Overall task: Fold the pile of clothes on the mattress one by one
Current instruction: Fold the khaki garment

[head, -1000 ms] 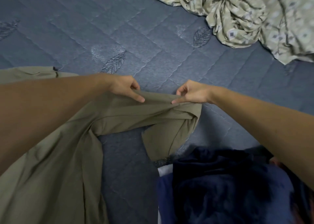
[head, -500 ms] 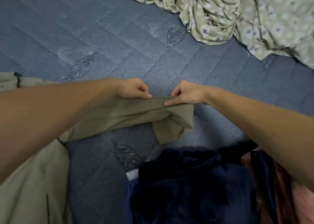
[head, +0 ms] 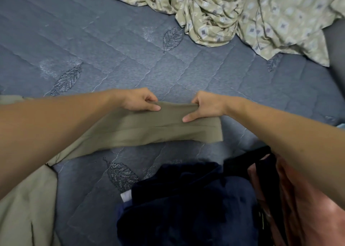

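- Left hand point(head: 139, 101) and right hand point(head: 207, 105) each pinched the far edge of a plain olive-khaki cloth garment point(head: 149, 126), its sleeve-like strip stretched flat between them.
- Garment lay on the quilted blue-grey mattress point(head: 112, 59), body trailing off lower left.
- Step looked like: flattening that strip before the first fold. Next: probably fold it inward over the body.
- Dark navy clothes pile point(head: 186, 199) nearby, unfolded.
- No readable labels or writing.

Both hands point(head: 139, 101) point(head: 206, 106) pinching olive garment point(head: 149, 127) flat on mattress point(head: 130, 68)
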